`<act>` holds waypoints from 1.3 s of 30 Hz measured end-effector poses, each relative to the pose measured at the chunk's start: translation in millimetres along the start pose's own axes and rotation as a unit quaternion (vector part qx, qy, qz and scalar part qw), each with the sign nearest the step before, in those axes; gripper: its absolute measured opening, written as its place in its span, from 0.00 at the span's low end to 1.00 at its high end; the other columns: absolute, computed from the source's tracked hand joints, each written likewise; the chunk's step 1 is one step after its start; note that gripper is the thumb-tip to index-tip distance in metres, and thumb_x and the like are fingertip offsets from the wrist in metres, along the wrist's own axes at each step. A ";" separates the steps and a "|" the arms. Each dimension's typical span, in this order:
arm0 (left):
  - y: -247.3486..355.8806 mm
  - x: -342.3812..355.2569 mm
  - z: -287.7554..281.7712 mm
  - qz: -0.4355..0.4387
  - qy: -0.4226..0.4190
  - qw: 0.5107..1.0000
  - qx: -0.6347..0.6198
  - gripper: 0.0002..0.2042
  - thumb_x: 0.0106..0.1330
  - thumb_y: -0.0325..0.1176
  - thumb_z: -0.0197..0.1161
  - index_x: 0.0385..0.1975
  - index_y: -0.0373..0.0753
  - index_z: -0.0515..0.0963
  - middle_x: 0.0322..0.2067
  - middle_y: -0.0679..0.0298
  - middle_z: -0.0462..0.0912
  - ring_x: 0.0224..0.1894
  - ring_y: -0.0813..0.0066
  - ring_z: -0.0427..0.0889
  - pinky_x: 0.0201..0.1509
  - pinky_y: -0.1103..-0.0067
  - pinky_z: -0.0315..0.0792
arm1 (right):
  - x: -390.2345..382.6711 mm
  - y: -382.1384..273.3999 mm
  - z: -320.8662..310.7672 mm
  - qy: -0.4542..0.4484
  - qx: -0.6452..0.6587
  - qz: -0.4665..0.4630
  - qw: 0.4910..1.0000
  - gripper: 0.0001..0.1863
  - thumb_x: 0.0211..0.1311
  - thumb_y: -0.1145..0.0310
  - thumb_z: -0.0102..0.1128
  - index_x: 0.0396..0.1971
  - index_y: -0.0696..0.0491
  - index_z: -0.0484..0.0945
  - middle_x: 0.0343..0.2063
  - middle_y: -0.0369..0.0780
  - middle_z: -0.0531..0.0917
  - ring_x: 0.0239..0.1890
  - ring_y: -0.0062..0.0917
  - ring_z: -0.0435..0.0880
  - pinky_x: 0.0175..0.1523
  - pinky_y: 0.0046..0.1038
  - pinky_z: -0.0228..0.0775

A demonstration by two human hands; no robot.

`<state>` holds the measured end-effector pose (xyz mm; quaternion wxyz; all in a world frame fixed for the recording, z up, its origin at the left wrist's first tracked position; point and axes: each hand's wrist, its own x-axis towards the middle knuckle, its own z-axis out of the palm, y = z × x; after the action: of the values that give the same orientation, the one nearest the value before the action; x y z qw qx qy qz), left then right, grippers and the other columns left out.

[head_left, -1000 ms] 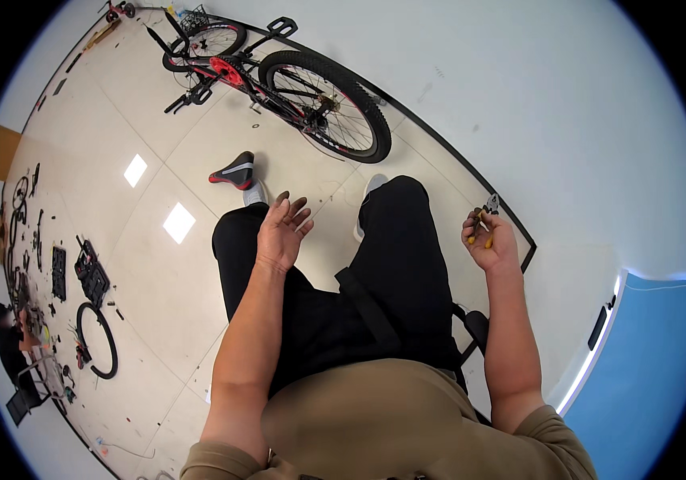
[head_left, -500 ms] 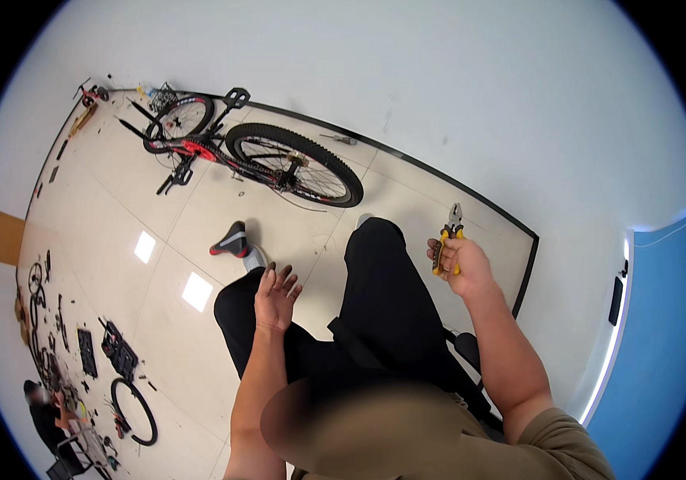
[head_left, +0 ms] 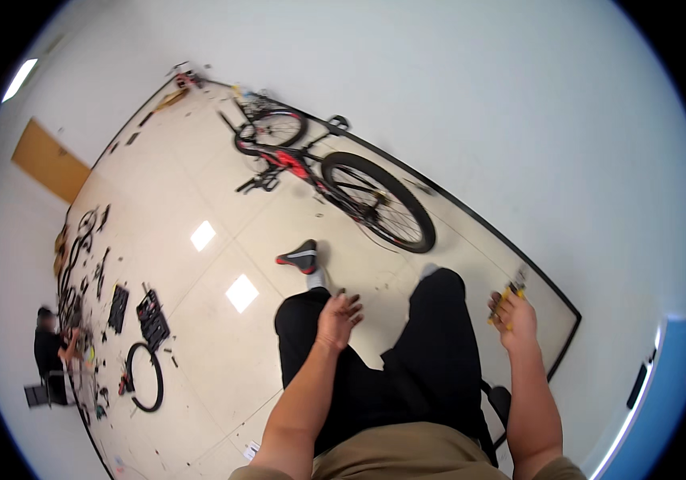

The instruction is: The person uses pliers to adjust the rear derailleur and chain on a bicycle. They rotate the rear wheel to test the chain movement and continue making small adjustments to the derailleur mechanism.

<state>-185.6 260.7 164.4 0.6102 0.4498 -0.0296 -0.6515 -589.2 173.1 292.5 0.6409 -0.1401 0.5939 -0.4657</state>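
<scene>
My right hand (head_left: 516, 320) is wrapped round a pair of pliers with yellow and dark handles (head_left: 508, 306); their metal jaws point away from me and are smeared by motion. Over my left thigh hangs my left hand (head_left: 339, 320), its fingers loosely bent and apart, with nothing seen in it. Past my knees a black and red bicycle (head_left: 291, 162) lies on the floor along the wall. Its near wheel (head_left: 379, 202) is closest to my feet, and neither hand touches the bicycle.
At the left, a person in black (head_left: 51, 352) sits on a chair among scattered bike parts. An open black tool case (head_left: 151, 318) and a loose tyre (head_left: 145, 376) lie on the floor there. A dark grey and red shoe (head_left: 301, 258) is on my left foot.
My view has swung left, so the bicycle and floor things sit further right and lower in the picture. The pliers stay in my right hand; my left hand's fingers are a little more bent.
</scene>
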 end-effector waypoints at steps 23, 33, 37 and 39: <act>10.0 -8.7 8.3 0.018 -0.017 0.999 -0.022 0.30 0.72 0.47 0.65 0.71 0.47 0.66 0.58 0.56 0.80 0.54 0.62 0.79 0.59 0.63 0.73 | 15.6 4.5 -16.5 -0.002 0.093 0.066 0.994 0.05 0.79 0.65 0.48 0.44 0.47 0.73 0.39 0.36 0.82 0.40 0.28 0.78 0.48 0.35 0.69; 7.7 -4.9 19.1 0.009 -0.007 1.000 -0.021 0.27 0.73 0.46 0.66 0.69 0.48 0.68 0.55 0.57 0.82 0.53 0.63 0.80 0.58 0.64 0.73 | 11.1 -3.0 -7.0 0.055 0.072 0.064 0.994 0.06 0.78 0.66 0.47 0.44 0.48 0.72 0.43 0.39 0.84 0.42 0.29 0.80 0.49 0.36 0.70; 4.8 -0.2 10.3 0.017 -0.015 1.000 -0.020 0.27 0.73 0.45 0.64 0.69 0.48 0.68 0.56 0.59 0.82 0.53 0.63 0.80 0.58 0.63 0.73 | 32.0 -9.1 -34.2 -0.036 0.039 0.074 0.996 0.08 0.76 0.63 0.52 0.37 0.48 0.77 0.33 0.35 0.85 0.31 0.25 0.80 0.40 0.31 0.71; 2.9 -0.6 9.6 0.030 0.009 1.000 -0.001 0.25 0.73 0.43 0.62 0.67 0.46 0.69 0.55 0.59 0.83 0.53 0.62 0.80 0.57 0.61 0.74 | 36.2 1.1 -27.5 -0.034 0.008 0.076 0.996 0.11 0.74 0.60 0.56 0.31 0.47 0.81 0.24 0.31 0.82 0.23 0.22 0.77 0.29 0.27 0.68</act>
<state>-189.4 255.5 172.2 0.6301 0.4542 -0.0372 -0.6287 -618.2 156.3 261.8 0.6956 -0.1056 0.5768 -0.4152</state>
